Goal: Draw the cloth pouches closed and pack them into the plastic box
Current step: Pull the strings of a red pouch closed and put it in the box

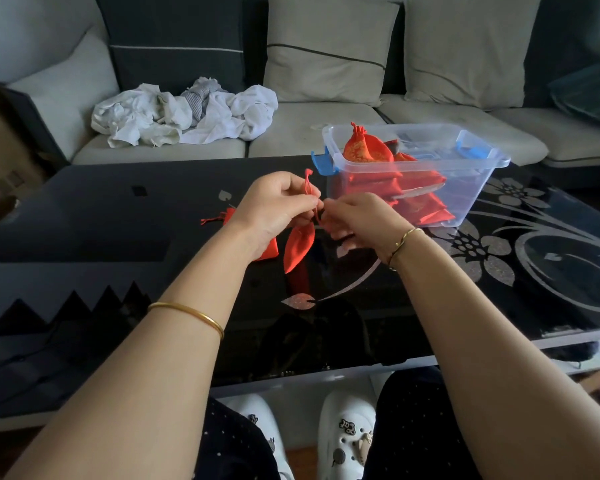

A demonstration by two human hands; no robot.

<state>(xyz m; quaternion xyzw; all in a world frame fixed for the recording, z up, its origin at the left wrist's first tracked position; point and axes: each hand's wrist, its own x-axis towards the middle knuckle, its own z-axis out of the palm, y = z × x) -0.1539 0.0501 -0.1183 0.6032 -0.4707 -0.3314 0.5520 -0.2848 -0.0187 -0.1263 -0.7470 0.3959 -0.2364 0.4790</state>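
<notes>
Both hands, left hand (276, 206) and right hand (355, 220), pinch the drawstrings of a red pouch (298, 245) held near the plastic box (471, 199), which already holds several pouches; one pouch (231, 216) remains on the desk (118, 216).

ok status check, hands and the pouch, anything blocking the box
Hands: left hand and right hand both pinch the red pouch at its drawstring end. Hanging, not boxed. The plastic box is lidless, nothing between. A second pouch lies by the left wrist.
</notes>
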